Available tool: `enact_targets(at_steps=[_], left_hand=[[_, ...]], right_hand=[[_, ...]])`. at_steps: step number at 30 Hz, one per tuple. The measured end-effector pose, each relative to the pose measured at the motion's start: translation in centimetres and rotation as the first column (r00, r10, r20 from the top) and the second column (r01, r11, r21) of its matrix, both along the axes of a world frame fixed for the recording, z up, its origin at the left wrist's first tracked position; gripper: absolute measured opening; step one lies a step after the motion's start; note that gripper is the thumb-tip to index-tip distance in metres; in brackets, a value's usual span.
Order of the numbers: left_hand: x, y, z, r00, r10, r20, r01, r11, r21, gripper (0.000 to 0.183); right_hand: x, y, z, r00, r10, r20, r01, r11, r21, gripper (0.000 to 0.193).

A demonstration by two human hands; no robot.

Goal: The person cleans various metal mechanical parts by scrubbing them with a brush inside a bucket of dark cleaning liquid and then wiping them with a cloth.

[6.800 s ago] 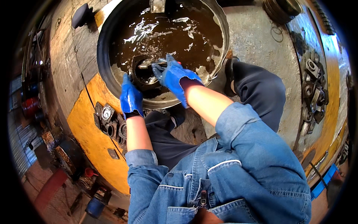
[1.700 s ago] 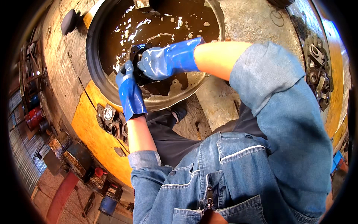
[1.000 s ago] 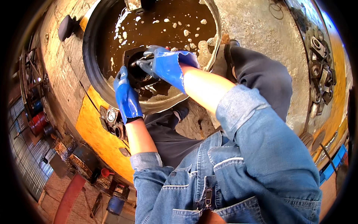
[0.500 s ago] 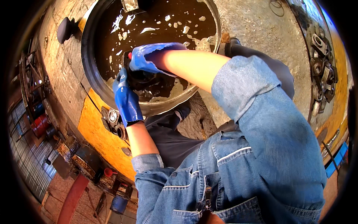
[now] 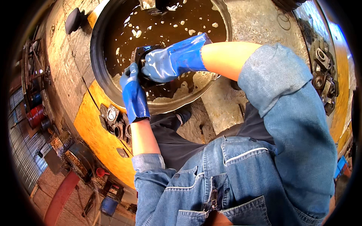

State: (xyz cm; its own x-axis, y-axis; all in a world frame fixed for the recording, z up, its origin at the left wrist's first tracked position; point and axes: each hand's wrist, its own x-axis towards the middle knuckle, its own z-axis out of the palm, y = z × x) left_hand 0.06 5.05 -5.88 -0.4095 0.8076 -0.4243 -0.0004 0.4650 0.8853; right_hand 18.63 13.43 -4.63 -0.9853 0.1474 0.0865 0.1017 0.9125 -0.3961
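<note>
Over a round basin [image 5: 98,71] of brown, foamy liquid, I hold a dark, wet metal part [image 5: 138,53] with a flat flange and a round opening. My left hand [image 5: 132,88], in a blue rubber glove, grips its near left edge, thumb up against the rim. The blue-gloved right hand [image 5: 162,64] is closed, its fingers curled at the opening. Whatever those fingers may hold is hidden behind the glove. A metal block [image 5: 148,4] shows at the basin's far side.
Several metal flanged parts [image 5: 112,113] lie left of the basin on a yellow-brown surface. More similar parts [image 5: 322,58] form a row at far right. A dark rounded knob [image 5: 74,20] stands at upper left. A wire ring [image 5: 283,21] lies on the concrete at upper right.
My right hand has turned and its forearm swung right and up, showing the back of the glove. The metal part shows more clearly. A small red tip by the right hand has gone from sight.
</note>
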Motion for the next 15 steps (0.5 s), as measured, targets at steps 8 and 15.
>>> enact_targets(at_steps=[8,15], left_hand=[[-1.3,0.5,-2.3,0.997,0.012,-0.07,-0.013,1.0,-0.017,0.044],[-2.3,0.1,-3.0,0.999,0.049,-0.021,-0.049,0.999,-0.001,0.041]], right_hand=[[-1.9,-1.2,1.2,0.851,-0.215,0.479,0.314,0.939,-0.137,0.025],[-1.1,-0.5,1.6,0.713,-0.469,0.522,0.68,0.279,-0.678,0.031]])
